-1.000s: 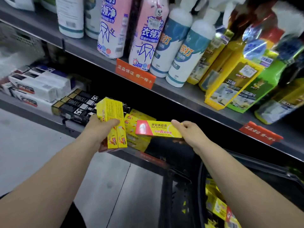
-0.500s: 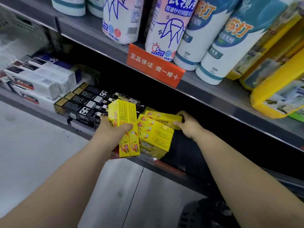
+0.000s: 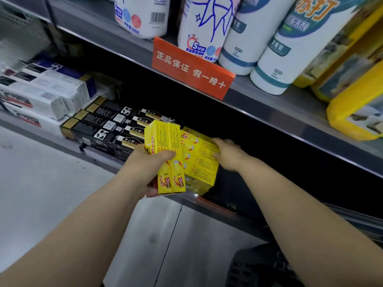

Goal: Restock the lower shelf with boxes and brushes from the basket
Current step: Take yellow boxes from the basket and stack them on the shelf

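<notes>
While a stack of yellow boxes [image 3: 200,162] is already laid on the lower shelf [image 3: 219,208] beside the black cartons [image 3: 99,125], two more yellow boxes [image 3: 165,141] are gripped upright in the left hand [image 3: 148,166], not yet shelved. The right hand [image 3: 228,154] is laid on the stack; whether it is gripped or merely pressed cannot be told. What is left in the basket [image 3: 257,266] is hidden, and no brushes are seen

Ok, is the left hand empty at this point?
No, the left hand grips upright yellow boxes just in front of the stacked yellow boxes.
</notes>
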`<action>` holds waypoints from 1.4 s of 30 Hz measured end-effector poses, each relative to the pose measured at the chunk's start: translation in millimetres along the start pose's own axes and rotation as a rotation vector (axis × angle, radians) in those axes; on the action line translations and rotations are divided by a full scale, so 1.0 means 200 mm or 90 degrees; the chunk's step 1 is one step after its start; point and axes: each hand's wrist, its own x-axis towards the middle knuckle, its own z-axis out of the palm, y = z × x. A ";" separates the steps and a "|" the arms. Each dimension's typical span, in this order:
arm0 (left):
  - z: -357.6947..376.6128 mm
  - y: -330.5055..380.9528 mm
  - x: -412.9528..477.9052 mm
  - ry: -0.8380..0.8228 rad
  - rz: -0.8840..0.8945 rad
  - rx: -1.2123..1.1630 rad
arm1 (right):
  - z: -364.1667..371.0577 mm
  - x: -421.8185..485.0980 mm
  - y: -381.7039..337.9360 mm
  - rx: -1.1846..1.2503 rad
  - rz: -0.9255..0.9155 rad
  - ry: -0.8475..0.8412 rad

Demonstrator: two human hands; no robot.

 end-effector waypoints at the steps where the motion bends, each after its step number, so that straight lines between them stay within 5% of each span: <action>1: 0.00 0.00 0.00 -0.009 -0.003 0.001 | -0.03 -0.03 -0.06 0.032 -0.037 0.012; 6: 0.00 0.03 -0.04 -0.110 -0.027 -0.006 | -0.15 -0.21 -0.32 0.660 -0.153 -0.206; 13: 0.02 0.04 -0.09 -0.220 -0.043 -0.019 | -0.22 -0.27 -0.22 0.682 -0.096 -0.265; 18: 0.00 0.02 -0.03 -0.017 0.002 -0.053 | -0.21 -0.16 -0.10 0.752 0.100 -0.009; 21: 0.00 0.01 -0.02 0.020 0.012 -0.074 | -0.21 -0.06 -0.05 0.875 0.208 0.155; 28: 0.02 0.00 -0.02 -0.034 0.010 0.004 | -0.09 0.13 0.01 0.709 0.208 0.203; 31: 0.02 0.01 -0.01 -0.021 0.003 0.030 | -0.03 0.17 0.03 0.575 0.210 0.174; 42: 0.04 0.01 0.00 0.001 0.032 0.047 | 0.09 0.23 0.03 0.452 0.155 0.092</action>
